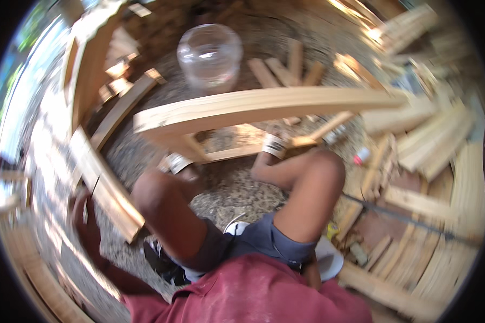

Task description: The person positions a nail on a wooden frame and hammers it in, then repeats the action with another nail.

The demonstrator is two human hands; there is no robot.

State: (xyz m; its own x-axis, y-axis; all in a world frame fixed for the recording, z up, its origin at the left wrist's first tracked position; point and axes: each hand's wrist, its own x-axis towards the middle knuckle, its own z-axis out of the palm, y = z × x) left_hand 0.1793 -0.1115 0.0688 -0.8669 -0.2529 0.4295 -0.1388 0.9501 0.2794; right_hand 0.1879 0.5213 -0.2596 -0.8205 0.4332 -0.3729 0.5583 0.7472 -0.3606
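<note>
At the left, my left hand [85, 218] is beside a light wooden plank [105, 185] that slants past my left knee. Its fingers are stretched out and look apart, though blurred, and whether they touch the plank I cannot tell. Low by my right thigh, only a small part of my right arm or hand [311, 273] shows against a white seat [328, 259]; its fingers are hidden. Across my feet runs a thick pale beam [253, 106], with a shorter upright piece [180, 144] and a thinner rail [234, 154] below it.
A clear plastic tub [210, 54] stands beyond the beam, with several wood offcuts [277, 71] beside it. Stacked boards [434, 137] fill the right side, where a dark cable [393, 214] crosses. A tall wooden frame [89, 70] rises at the far left.
</note>
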